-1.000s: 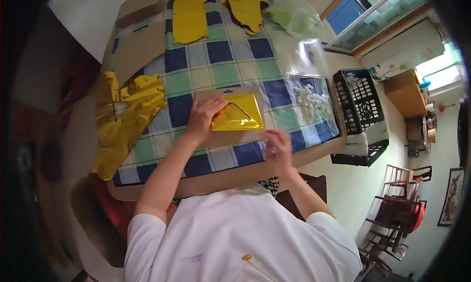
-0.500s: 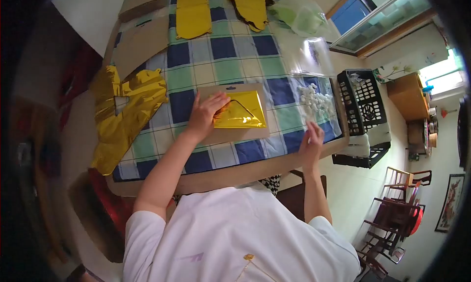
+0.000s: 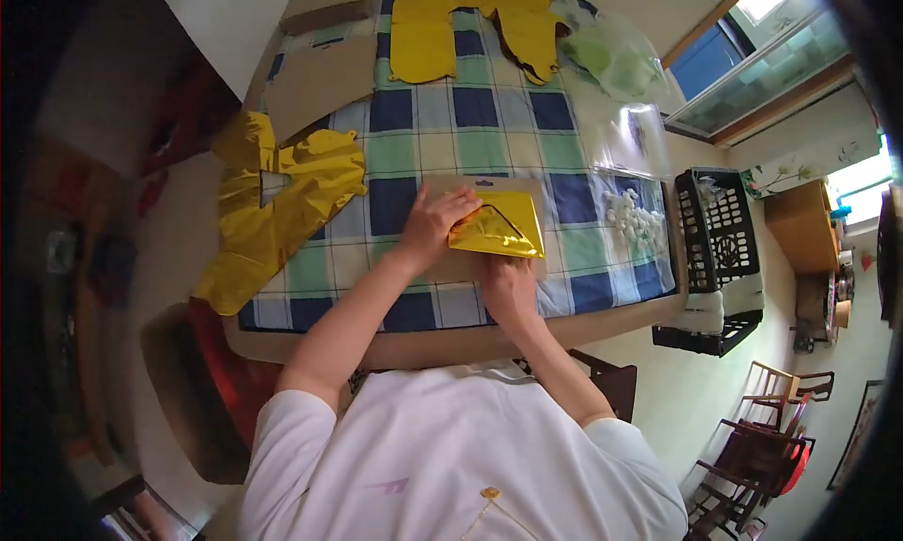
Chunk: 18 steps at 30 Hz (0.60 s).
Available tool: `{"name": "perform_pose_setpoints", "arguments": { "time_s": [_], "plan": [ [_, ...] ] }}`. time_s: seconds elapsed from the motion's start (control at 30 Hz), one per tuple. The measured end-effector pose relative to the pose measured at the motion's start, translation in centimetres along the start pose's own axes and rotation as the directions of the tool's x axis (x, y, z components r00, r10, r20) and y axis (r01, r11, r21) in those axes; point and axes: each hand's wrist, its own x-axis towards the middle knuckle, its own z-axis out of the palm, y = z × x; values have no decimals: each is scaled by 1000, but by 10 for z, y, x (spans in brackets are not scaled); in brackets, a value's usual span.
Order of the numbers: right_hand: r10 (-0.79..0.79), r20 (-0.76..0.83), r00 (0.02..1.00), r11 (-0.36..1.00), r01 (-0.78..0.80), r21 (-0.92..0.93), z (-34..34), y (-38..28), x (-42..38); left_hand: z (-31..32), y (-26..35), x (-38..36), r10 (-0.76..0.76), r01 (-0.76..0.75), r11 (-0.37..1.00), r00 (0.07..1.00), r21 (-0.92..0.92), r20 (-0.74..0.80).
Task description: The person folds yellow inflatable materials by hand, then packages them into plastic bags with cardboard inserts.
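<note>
Right hand (image 3: 506,282) returned to the card (image 3: 442,263); left hand (image 3: 435,223) fingers flat on foil (image 3: 499,230).

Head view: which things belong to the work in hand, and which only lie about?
In hand:
left hand
right hand
folded gold foil piece
brown cardboard backing card

Lying about:
crumpled gold foil balloon
black plastic crate
flat yellow cut-outs

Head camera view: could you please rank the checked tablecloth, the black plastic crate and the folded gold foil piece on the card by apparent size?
1. Checked tablecloth, largest.
2. Black plastic crate.
3. Folded gold foil piece, though fisheye distortion at the crate's edge makes their order unsure.
</note>
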Motion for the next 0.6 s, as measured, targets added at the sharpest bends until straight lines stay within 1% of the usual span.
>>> {"name": "perform_pose_setpoints", "arguments": {
  "time_s": [0.1, 0.2, 0.3, 0.4, 0.5, 0.6],
  "plan": [
    [64, 70, 996, 998, -64, -3, -7, -5, 4, -2, 2, 0, 0, 0, 1000, 1000, -11, -4],
    [132, 85, 988, 978, -116, -171, -34, -6, -14, 4, -3, -1, 0, 0, 1000, 1000, -29, -22],
    [98, -77, 992, 995, -98, 12, -59, -1, -35, -4, 6, -2, 1, -2, 1000, 999, -29, -40],
    [237, -87, 968, 966, -226, 123, -91, 19, -37, -4, 5, -1, 3, -3, 1000, 1000, 3, -30],
    [212, -216, 953, 971, -180, 159, -99, 17, -5, -3, 6, -1, 6, -5, 1000, 1000, 2, -30],
    [274, -170, 947, 949, -237, 207, -97, 20, 2, 0, 4, 1, -22, 22, 1000, 999, -1, -46]
  ]
}}
